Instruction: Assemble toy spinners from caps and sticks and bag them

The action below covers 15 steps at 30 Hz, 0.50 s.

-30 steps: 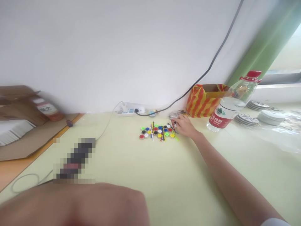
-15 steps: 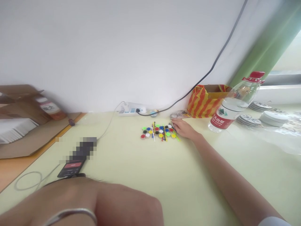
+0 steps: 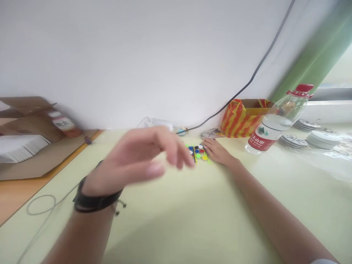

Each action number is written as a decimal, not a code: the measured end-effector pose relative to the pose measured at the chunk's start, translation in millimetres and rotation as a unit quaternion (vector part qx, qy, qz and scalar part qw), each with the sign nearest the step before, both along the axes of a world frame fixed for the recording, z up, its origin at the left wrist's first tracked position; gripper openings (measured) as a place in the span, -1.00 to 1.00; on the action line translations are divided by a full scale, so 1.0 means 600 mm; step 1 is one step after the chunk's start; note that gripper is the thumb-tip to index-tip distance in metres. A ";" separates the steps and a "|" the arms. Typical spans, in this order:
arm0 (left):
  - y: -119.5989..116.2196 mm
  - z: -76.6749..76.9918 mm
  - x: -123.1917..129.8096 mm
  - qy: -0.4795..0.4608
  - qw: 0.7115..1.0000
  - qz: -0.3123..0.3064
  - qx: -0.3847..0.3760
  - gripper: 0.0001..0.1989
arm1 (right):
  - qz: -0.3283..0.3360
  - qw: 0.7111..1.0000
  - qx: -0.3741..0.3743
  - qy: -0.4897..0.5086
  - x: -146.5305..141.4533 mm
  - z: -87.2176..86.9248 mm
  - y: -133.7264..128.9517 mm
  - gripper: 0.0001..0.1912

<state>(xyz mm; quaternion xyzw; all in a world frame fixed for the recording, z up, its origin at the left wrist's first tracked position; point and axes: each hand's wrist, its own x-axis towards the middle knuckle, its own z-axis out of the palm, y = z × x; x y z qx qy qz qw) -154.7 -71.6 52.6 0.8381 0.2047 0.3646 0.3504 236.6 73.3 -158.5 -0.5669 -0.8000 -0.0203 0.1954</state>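
My left hand (image 3: 137,161), blurred by motion, hovers over the table with thumb and fingers apart and holds nothing. A dark band (image 3: 96,198) circles its wrist. Behind its fingertips lies a cluster of small round coloured pots (image 3: 198,156) with thin coloured sticks among them. The left part of this cluster is hidden by the hand. At the cluster's right edge my right hand (image 3: 217,151) rests on the table, fingers stretched out and lying flat, close to the nearest sticks.
A water bottle (image 3: 266,132) and a striped red-and-yellow bag (image 3: 239,119) stand to the right. Further right are stacked round discs (image 3: 293,141). On the left are a cardboard box (image 3: 27,113) and another bottle (image 3: 64,124). A black cable (image 3: 242,90) runs down the wall.
My left forearm and hand have come up from the lower left to above the table, now covering the phone and part of the pots. My right hand has stayed nearly in place.
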 end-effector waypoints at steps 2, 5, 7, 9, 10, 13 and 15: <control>0.088 -0.004 0.053 0.091 0.996 0.022 -0.001 -0.62 | -0.003 1.000 -0.002 -0.002 0.002 -0.002 -0.007 -0.43; 0.190 -0.073 0.098 0.188 0.970 0.149 0.030 -0.58 | -0.008 1.000 -0.006 -0.007 0.003 0.000 -0.026 -0.42; 0.221 -0.142 0.104 0.227 0.951 0.194 0.078 -0.51 | -0.009 1.000 -0.012 -0.014 0.001 0.003 -0.045 -0.41; 0.229 -0.204 0.102 0.266 0.936 0.203 0.113 -0.44 | -0.008 1.000 -0.017 -0.021 -0.003 0.007 -0.067 -0.41; 0.230 -0.228 0.102 0.284 0.929 0.207 0.118 -0.40 | -0.008 1.000 -0.019 -0.022 -0.005 0.009 -0.079 -0.41; 0.231 -0.268 0.112 0.311 0.916 0.215 0.138 -0.38 | -0.008 1.000 -0.018 -0.022 -0.012 0.014 -0.110 -0.41; 0.237 -0.277 0.121 0.324 0.911 0.215 0.141 -0.39 | -0.004 1.000 -0.019 -0.020 -0.015 0.018 -0.124 -0.41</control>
